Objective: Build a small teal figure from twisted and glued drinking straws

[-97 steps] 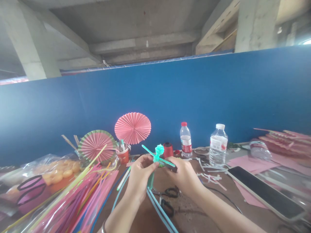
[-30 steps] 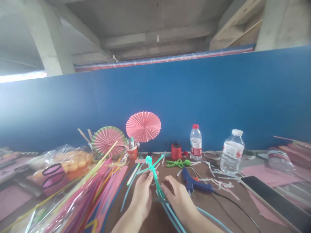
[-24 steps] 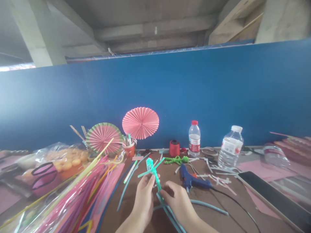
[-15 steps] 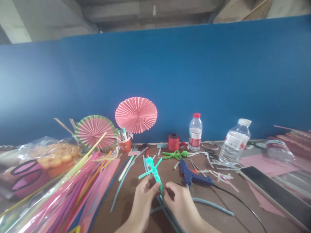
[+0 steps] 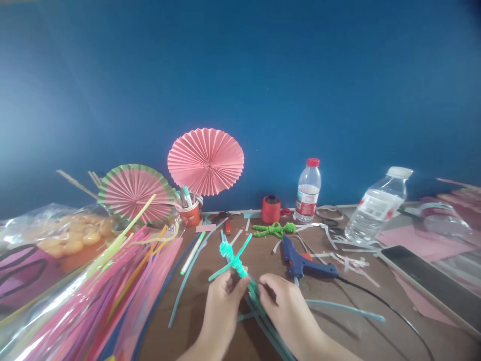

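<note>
A turquoise pipe-cleaner figure, with a coiled knob at its top and two arms sticking out sideways, is held over the brown table. My left hand pinches its body between thumb and fingers. Close on the right, my right hand has its thumb and forefinger closed on the darker green lower end of the pipe cleaner. Pale blue pipe cleaners lie on the table beneath and beside my hands. A green pipe-cleaner piece lies farther back.
Right of my hands lies a blue glue gun with its cord, then a phone. Two water bottles and a red spool stand behind. Bagged pipe cleaners fill the left. Paper fans and a marker cup stand at the back.
The view has tilted downward, so the ceiling is out of sight. My right hand has shifted slightly right along the lower end, away from my left hand, which keeps its hold.
</note>
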`<state>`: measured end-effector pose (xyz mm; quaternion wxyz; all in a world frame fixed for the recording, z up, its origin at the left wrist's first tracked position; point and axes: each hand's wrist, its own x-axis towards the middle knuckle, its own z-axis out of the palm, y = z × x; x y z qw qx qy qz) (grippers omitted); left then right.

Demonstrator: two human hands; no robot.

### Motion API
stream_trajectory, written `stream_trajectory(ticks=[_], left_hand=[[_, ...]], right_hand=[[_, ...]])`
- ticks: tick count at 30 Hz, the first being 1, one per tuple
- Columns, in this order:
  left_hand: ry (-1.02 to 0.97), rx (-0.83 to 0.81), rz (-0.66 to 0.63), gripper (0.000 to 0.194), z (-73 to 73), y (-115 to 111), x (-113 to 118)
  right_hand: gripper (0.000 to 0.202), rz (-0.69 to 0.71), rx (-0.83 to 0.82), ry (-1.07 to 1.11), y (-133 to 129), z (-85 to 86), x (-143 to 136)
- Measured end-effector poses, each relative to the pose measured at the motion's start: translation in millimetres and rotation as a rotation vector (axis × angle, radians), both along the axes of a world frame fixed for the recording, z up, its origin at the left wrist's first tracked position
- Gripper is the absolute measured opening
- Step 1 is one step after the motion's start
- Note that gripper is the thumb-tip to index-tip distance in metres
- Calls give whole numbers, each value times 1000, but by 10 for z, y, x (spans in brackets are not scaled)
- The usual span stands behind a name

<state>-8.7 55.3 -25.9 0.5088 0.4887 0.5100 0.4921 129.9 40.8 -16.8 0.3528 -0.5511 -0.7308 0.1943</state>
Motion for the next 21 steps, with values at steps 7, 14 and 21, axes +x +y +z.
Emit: stream_trajectory(ticks=[7,14,21], left_hand=[[-50,-51,-38,29,-3,9,-13],[-360,-134,-28,20,-44,47,0],[-483,-159,-54,13,74,11,19]], right_hand=[[12,74,-49,115,8,-61,26],[35,242,171,126,46,-95,88],[41,234,379,108,69,-125,125]])
